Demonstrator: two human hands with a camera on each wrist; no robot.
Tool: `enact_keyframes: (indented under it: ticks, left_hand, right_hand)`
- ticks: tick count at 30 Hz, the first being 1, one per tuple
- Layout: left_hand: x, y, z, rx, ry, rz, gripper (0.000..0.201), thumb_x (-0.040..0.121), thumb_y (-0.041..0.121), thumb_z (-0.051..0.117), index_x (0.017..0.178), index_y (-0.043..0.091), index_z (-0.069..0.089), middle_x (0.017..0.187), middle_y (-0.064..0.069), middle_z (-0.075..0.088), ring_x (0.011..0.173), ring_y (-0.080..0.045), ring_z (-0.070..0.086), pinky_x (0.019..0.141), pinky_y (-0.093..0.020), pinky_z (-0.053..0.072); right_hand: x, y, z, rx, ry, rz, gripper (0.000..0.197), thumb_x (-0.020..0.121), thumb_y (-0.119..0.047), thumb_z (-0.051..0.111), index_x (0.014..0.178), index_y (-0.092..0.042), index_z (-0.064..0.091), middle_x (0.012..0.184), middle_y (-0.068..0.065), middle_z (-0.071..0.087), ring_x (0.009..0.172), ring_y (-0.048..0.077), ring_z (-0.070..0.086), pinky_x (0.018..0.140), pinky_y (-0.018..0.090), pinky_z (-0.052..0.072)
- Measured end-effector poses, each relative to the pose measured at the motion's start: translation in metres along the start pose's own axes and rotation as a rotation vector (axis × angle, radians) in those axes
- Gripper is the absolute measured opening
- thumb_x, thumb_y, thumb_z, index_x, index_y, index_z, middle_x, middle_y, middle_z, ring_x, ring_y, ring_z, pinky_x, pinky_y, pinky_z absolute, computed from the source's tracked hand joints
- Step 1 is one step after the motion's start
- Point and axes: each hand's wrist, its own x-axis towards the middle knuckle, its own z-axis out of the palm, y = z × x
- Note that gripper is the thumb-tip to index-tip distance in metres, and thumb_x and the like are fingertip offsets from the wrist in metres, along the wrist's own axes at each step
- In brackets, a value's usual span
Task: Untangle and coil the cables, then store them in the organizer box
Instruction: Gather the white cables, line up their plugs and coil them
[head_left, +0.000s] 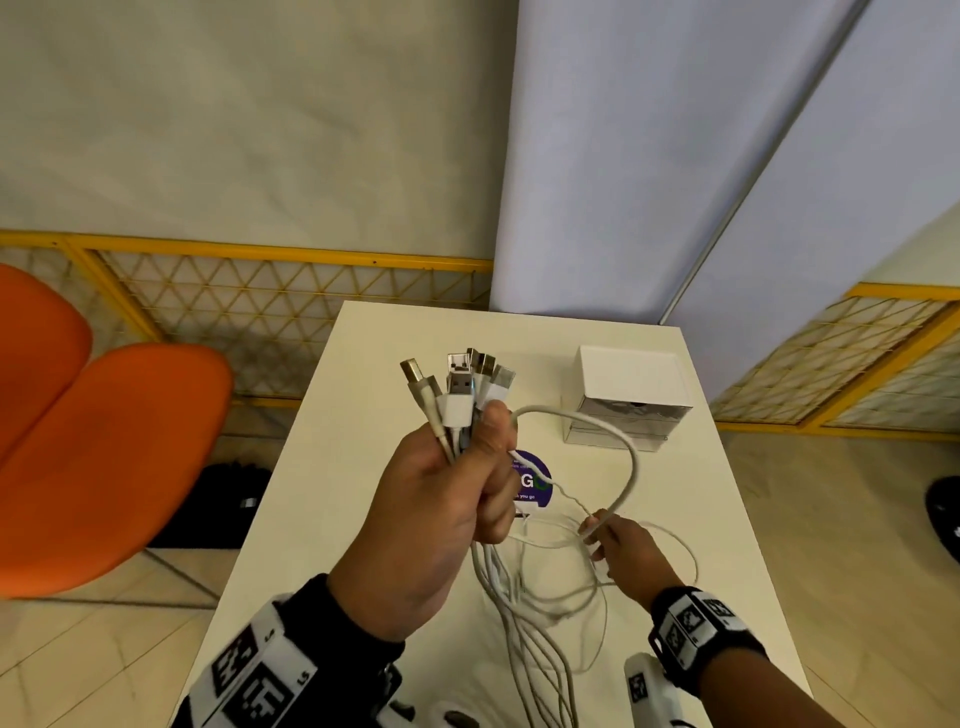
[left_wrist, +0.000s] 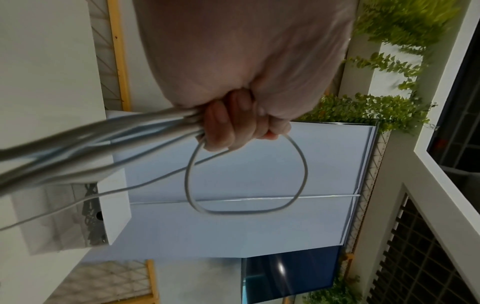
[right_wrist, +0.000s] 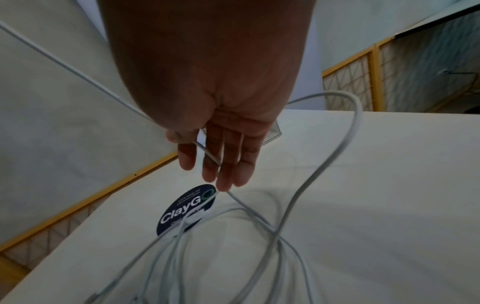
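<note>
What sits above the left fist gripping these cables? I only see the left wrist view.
Observer: USB plugs fan upward out of the left hand, which grips the cable bundle.
Reviewer: Is the right hand helping?
Observer: Yes, the right hand holds a thin cable between thumb and fingers.
Reviewer: Where does the slack go?
Observer: It lies in loose, uncoiled loops on the white table.
</note>
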Motion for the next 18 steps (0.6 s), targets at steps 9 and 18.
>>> enact_keyframes:
  ticks: [9,18]
  left_hand:
    - [0.018,-0.017,-0.012,0.132,0.239,-0.121,0.033,0.093,0.011,0.068,0.069,0.02,0.048,0.055,0.0,0.028,0.046,-0.014,0.022,0.043,-0.023,0.026]
    - [0.033,-0.037,-0.003,0.257,0.335,-0.311,0.039,0.089,0.032,0.073,0.062,0.009,0.056,0.046,0.002,0.032,0.04,-0.012,0.021,0.044,-0.023,0.02]
  right_hand:
    - [-0.03,-0.091,-0.018,0.008,0.103,-0.247,0.033,0.104,-0.029,0.044,0.073,-0.033,0.054,0.062,0.003,0.053,0.058,0.011,0.044,0.06,0.033,0.043]
    - [-0.088,-0.18,-0.053,-0.079,0.057,-0.578,0.023,0.102,-0.026,0.049,0.089,-0.016,0.065,0.069,-0.005,0.062,0.063,0.016,0.054,0.057,0.032,0.044]
